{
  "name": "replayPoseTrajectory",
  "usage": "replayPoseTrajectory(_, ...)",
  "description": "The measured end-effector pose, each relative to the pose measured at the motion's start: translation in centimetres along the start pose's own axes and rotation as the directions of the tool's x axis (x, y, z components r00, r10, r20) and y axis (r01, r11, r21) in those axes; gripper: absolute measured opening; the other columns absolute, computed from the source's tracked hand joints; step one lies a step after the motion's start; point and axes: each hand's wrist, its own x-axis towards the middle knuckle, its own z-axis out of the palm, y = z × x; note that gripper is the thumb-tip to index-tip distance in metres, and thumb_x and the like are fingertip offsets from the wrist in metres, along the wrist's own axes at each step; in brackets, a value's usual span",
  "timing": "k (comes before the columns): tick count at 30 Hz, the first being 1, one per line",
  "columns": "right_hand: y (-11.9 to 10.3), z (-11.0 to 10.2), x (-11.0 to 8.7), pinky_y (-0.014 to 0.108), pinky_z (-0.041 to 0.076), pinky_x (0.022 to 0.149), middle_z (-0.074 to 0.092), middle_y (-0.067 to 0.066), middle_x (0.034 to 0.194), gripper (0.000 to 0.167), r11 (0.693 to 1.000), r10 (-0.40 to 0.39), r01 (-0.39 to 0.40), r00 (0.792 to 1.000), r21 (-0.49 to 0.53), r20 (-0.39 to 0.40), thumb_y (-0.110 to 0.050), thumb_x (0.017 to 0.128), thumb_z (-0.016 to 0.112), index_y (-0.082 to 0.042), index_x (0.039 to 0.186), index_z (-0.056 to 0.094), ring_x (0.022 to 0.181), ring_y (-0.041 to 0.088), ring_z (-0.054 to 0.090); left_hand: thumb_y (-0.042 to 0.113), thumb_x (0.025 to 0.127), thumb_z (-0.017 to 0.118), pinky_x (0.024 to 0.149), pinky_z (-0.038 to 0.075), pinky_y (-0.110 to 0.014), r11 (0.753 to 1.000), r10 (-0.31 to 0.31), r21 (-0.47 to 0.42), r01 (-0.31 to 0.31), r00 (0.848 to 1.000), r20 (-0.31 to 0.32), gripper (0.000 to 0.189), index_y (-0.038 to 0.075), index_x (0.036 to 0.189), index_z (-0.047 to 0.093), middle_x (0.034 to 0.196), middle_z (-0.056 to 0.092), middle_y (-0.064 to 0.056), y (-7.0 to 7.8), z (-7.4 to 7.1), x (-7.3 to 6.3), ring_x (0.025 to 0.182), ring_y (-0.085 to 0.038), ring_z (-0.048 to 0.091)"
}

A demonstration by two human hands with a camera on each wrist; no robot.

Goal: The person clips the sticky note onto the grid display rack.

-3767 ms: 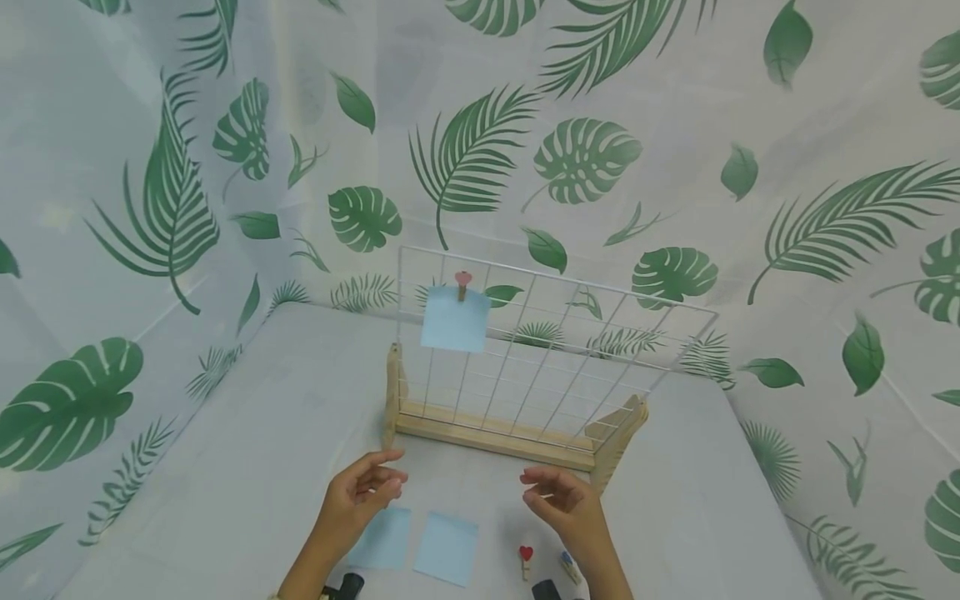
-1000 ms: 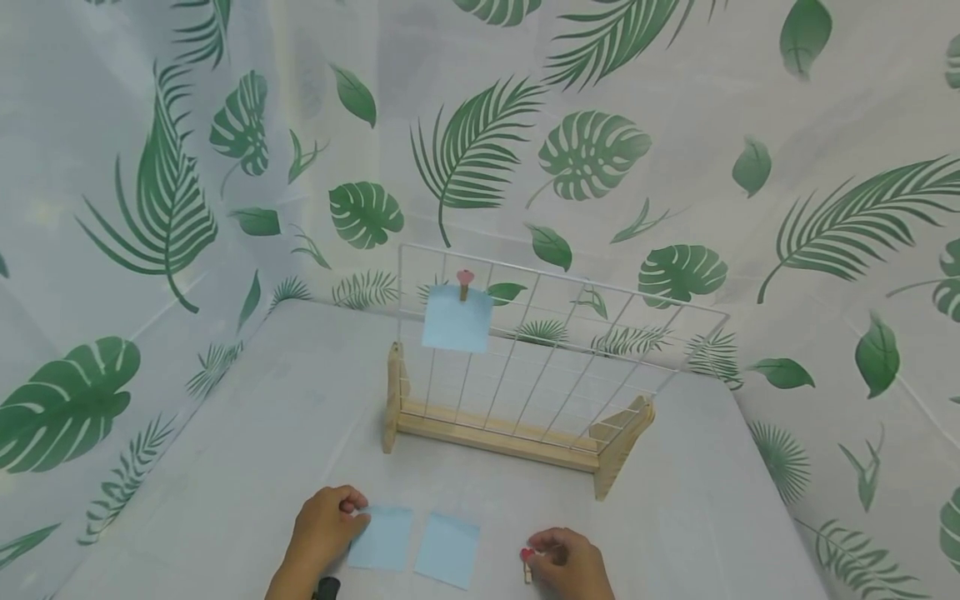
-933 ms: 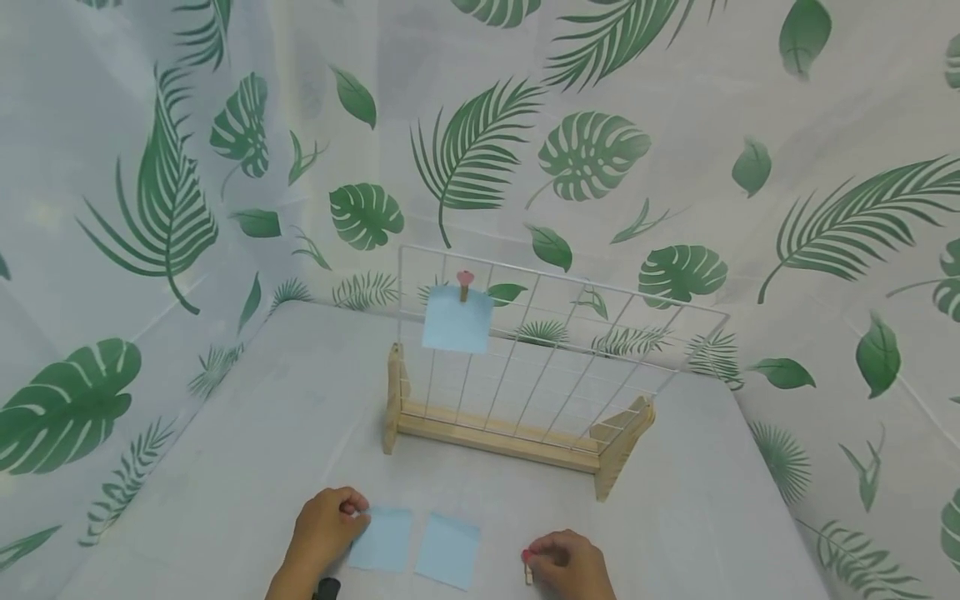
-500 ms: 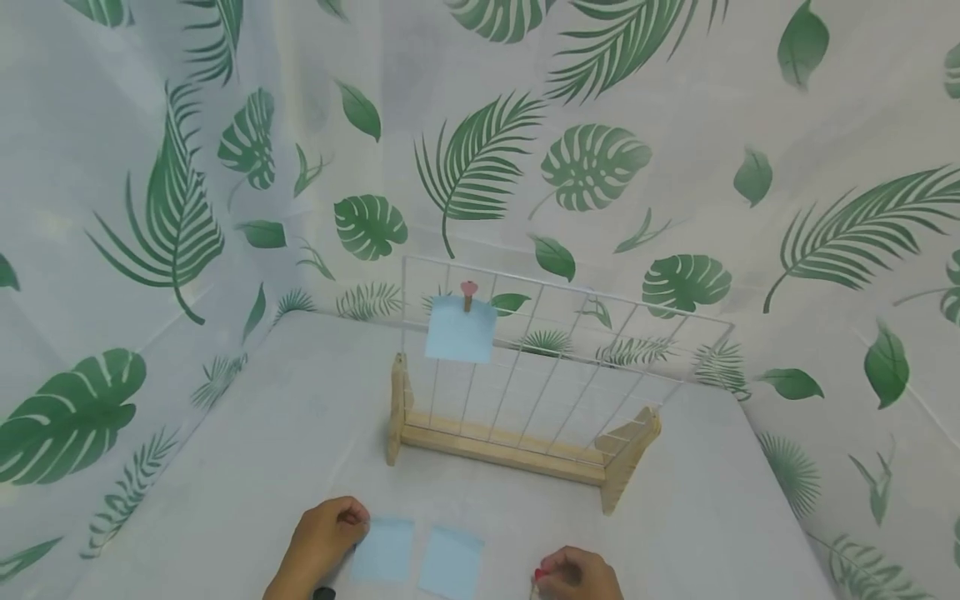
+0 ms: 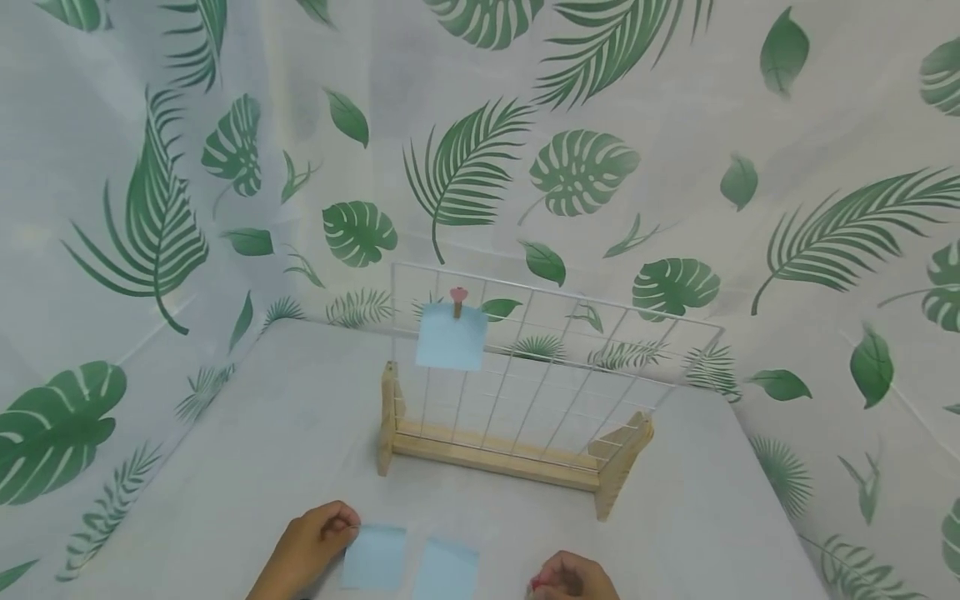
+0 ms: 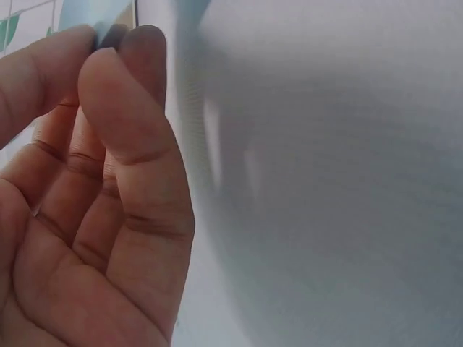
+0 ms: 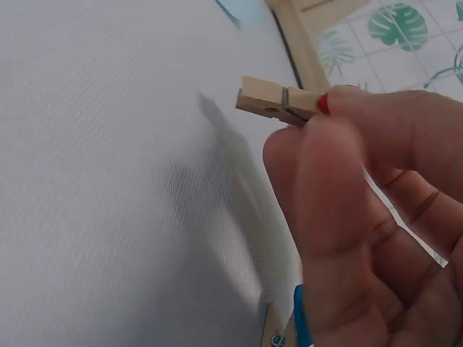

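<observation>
In the head view my left hand [image 5: 311, 537] pinches the upper left corner of a light blue paper sheet [image 5: 375, 560] on the table. The left wrist view shows thumb and fingertips close together, with a bit of blue paper [image 6: 83, 13] beyond them. My right hand [image 5: 576, 575] holds a small wooden clothespin [image 7: 266, 97] with a red heart between thumb and fingers; its plain end points away from the fingertips, just over the white surface. A second blue sheet [image 5: 447, 571] lies between the hands.
Behind the hands stands a white wire grid on a wooden base [image 5: 495, 462]. A pink-heart clothespin [image 5: 458, 300] holds a blue sheet [image 5: 452, 337] on its upper left. A blue-decorated clothespin [image 7: 269, 325] lies by my right hand. Leaf-print cloth hangs behind.
Both hands have come down from above the table. The left has gone to the left sheet's corner. The right has taken the red-heart clothespin and shifted slightly toward the front edge.
</observation>
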Motion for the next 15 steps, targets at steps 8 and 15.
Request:
replayPoseTrajectory(8, -1.0, -0.6, 0.0, 0.039, 0.063, 0.089, 0.079, 0.018, 0.114, 0.043, 0.997, 0.061, -0.062, 0.998, -0.045, -0.011, -0.028, 0.103, 0.076, 0.011, 0.122, 0.074, 0.105, 0.024, 0.073, 0.009, 0.101, 0.073, 0.075, 0.054, -0.026, 0.996, -0.032, -0.082, 0.031, 0.999, -0.008, 0.005, 0.009, 0.106, 0.075, 0.091, 0.07, 0.004, 0.3, -0.6, -0.3, 0.085, -0.013, 0.064)
replayPoseTrajectory(15, -2.3, -0.9, -0.1, 0.025, 0.059, 0.084, 0.079, 0.014, 0.11, 0.04, 0.998, 0.027, -0.031, 0.997, -0.049, -0.078, -0.025, 0.102, 0.077, 0.011, 0.12, 0.074, 0.102, 0.021, 0.073, 0.008, 0.102, 0.073, 0.073, 0.056, -0.024, 0.99, -0.051, -0.136, 0.044, 0.998, -0.048, 0.005, 0.008, 0.106, 0.074, 0.091, 0.069, 0.003, 1.5, -0.5, -0.1, 0.082, -0.011, 0.064)
